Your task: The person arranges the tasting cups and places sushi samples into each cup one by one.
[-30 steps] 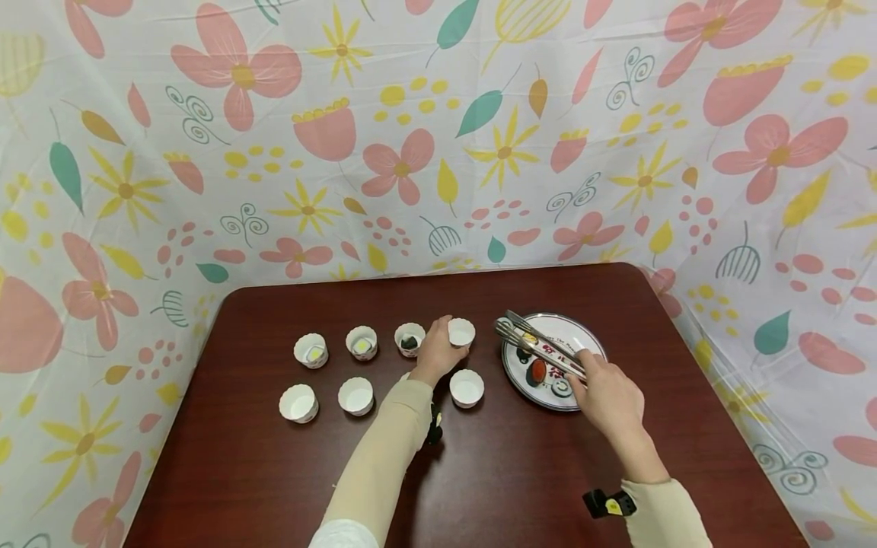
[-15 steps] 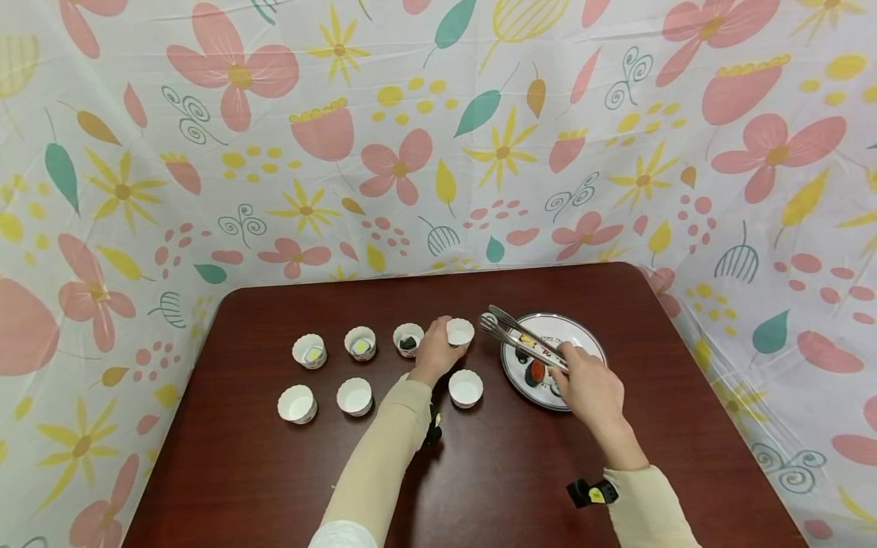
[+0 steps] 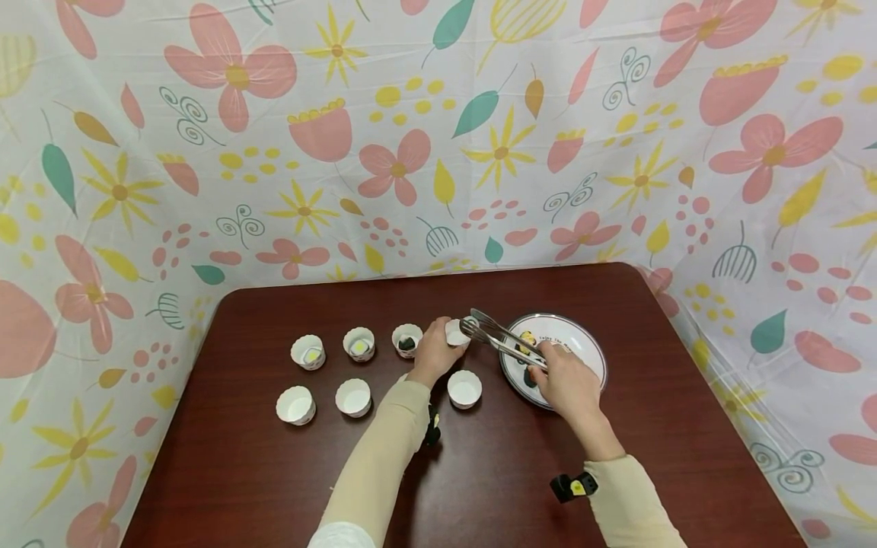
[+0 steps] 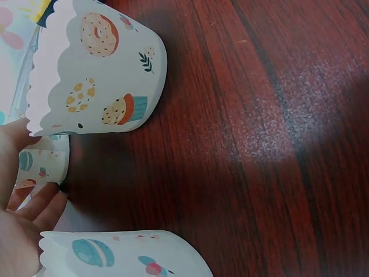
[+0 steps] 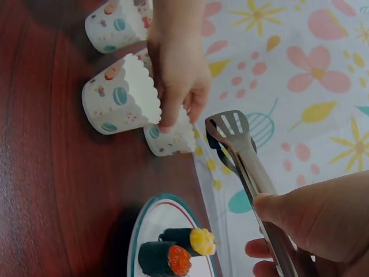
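My left hand [image 3: 438,352] holds the side of a white scalloped paper baking cup [image 3: 453,335] in the back row. In the right wrist view, its thumb and fingers are at the rim of that cup [image 5: 170,138], which stands on the table. My right hand [image 3: 570,383] grips metal serving tongs [image 3: 510,344] with slotted ends, their tips over the held cup's rim. Between the tips is a small dark-wrapped piece [image 5: 213,142], mostly hidden. Below the tongs, a white plate [image 3: 585,342] carries sushi rolls, one red-topped [image 5: 167,259] and one yellow-topped [image 5: 199,241].
To the left in the back row, two cups hold pale pieces with yellow middles, one at the far left [image 3: 308,352]. Beside the left hand is a cup with a dark piece [image 3: 407,342]. Several white cups form the front row, one nearest the plate [image 3: 464,390].
My right hand has carried the tongs leftward from above the plate to the held cup. My left hand has stayed at its cup.
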`<state>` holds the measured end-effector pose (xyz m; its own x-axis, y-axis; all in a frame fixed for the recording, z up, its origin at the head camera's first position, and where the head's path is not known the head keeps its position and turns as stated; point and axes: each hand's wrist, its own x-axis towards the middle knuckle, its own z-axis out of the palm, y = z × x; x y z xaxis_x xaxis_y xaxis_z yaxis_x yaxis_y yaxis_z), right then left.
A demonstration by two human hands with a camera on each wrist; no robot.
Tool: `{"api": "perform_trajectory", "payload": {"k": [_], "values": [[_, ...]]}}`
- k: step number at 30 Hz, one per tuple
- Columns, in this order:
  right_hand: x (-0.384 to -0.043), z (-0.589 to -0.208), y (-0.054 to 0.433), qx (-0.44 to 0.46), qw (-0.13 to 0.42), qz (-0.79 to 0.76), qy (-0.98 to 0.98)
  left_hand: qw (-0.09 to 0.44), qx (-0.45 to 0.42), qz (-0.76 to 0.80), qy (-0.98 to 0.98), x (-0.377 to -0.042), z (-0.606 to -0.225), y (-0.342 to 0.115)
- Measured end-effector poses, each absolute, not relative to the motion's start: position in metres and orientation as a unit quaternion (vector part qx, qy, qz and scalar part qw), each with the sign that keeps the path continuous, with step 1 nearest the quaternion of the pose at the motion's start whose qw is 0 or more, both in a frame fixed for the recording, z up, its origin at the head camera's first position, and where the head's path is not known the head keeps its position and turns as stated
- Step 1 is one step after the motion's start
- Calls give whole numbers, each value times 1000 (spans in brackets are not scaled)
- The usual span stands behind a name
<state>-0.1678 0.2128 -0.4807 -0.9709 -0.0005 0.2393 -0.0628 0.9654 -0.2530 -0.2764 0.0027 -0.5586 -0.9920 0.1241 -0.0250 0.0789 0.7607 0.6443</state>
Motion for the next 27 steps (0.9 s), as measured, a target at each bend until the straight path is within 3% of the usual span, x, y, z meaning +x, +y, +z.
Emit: {"api": "perform_trajectory", "payload": {"k": [27], "values": [[-178,-493,198,26,115,108,-987,36,66,340,937,-277,-558,1]]}}
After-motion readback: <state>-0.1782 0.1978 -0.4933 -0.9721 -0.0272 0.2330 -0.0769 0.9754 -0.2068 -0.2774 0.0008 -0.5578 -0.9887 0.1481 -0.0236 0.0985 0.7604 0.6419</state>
